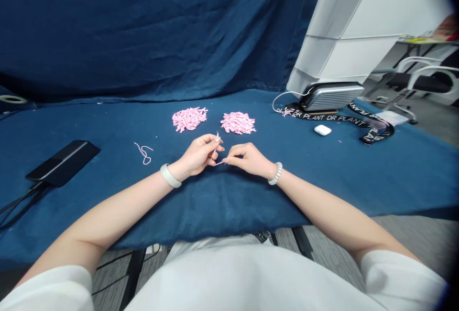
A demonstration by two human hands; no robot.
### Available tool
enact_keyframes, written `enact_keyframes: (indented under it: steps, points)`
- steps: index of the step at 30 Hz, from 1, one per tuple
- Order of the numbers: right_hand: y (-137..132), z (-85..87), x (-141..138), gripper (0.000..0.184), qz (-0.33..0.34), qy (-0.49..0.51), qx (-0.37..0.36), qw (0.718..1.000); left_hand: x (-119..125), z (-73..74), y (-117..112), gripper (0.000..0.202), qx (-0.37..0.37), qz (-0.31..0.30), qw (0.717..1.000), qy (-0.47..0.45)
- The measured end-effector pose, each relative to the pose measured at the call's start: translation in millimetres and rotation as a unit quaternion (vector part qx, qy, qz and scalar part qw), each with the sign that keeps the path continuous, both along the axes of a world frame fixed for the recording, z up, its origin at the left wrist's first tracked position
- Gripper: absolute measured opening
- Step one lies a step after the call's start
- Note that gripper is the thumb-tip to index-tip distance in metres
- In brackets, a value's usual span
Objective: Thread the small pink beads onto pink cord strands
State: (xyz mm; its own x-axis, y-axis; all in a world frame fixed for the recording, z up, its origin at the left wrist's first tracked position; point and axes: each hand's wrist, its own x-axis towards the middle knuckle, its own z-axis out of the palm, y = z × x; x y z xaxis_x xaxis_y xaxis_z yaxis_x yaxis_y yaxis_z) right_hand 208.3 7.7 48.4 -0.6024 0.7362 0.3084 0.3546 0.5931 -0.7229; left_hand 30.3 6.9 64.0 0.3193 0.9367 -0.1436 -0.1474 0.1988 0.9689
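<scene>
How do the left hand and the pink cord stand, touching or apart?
Apart: the head view shows the left hand clear of the pink cord, with blue cloth between them.

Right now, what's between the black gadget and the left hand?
A thin pink string lies on the blue cloth between the black gadget and the left hand, in the head view.

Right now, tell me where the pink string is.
In the head view, the pink string lies on the blue cloth, left of the left hand and down-left of the left heap of pink pieces.
</scene>
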Motion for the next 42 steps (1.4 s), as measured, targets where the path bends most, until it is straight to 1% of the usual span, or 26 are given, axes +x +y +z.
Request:
enact_keyframes:
  steps: [5,7,11,15,18,22,27,32,38,42]
  points:
    - [-1.9,1.8,0.4,0.047,-0.021,-0.040,-0.026,0.999,3.0,-5.5,-1.8,0.029,-0.024,-0.040,0.999,0.027]
    - [-1.7,2.4,1.5,0.048,-0.018,-0.043,-0.034,0.998,2.9,-6.6,-1.5,0.029,-0.030,-0.050,0.998,0.023]
    - [0.7,2.8,4.6,0.038,0.007,-0.044,-0.045,0.998,1.1,-9.8,1.5,0.029,-0.038,-0.049,0.998,0.003]
    - [4.3,2.9,6.3,0.028,-0.004,-0.033,-0.053,0.998,0.2,-12.7,3.7,0.028,-0.050,-0.045,0.998,0.002]
    - [6.7,2.5,6.9,0.027,-0.032,-0.014,-0.056,0.998,0.7,-12.8,2.4,0.028,-0.055,-0.052,0.997,0.007]
    - [8.2,1.3,7.3,0.032,-0.062,0.027,-0.090,0.994,1.4,-12.4,-0.2,0.029,-0.069,-0.075,0.994,0.030]
    - [8.5,2.1,7.2,0.025,-0.051,0.067,-0.105,0.991,0.2,-14.5,0.3,0.029,-0.084,-0.102,0.991,0.029]
    - [9.6,0.6,5.9,0.024,-0.062,0.106,-0.124,0.985,-1.0,-16.7,1.3,0.029,-0.086,-0.129,0.988,0.026]
    - [8.4,-1.1,2.9,0.023,-0.060,0.152,-0.159,0.974,0.0,-14.4,-1.5,0.028,-0.086,-0.130,0.987,0.038]
    - [7.5,-1.0,2.6,0.021,-0.059,0.166,-0.174,0.969,1.1,-13.5,-3.6,0.027,-0.074,-0.136,0.987,0.048]
